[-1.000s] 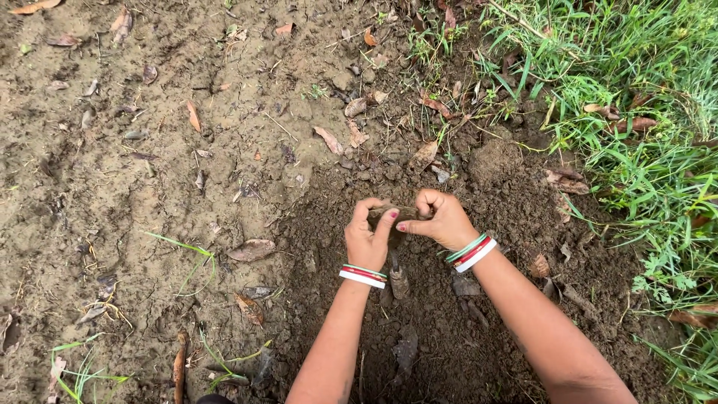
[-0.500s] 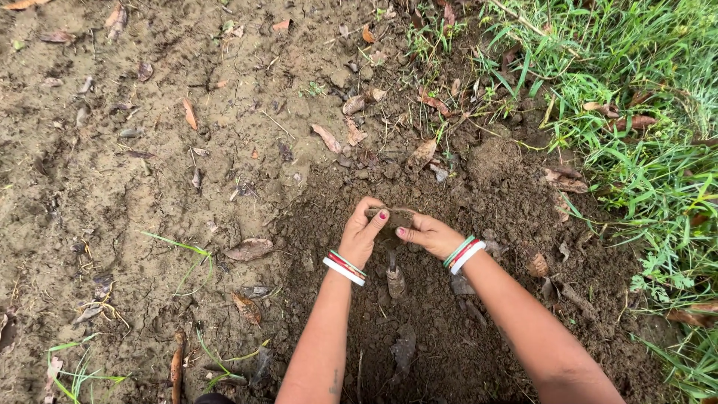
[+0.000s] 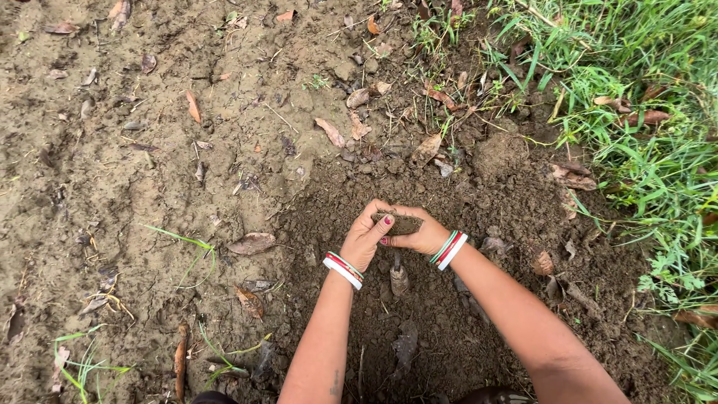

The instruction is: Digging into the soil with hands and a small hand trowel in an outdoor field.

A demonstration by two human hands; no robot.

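My left hand and my right hand meet over a patch of dark, loosened soil. Both hands close around one clump of soil, with fingers curled over it from either side. Each wrist wears red, white and green bangles. Just below the hands a small brown tool handle stands stuck in the dug earth.
Pale, harder dirt with dry leaves spreads to the left and far side. Green grass borders the right. Thin grass blades and twigs lie scattered around the dug patch.
The hands have closed together around the soil clump and lifted slightly; half a second ago the fingers were spread apart on the ground.
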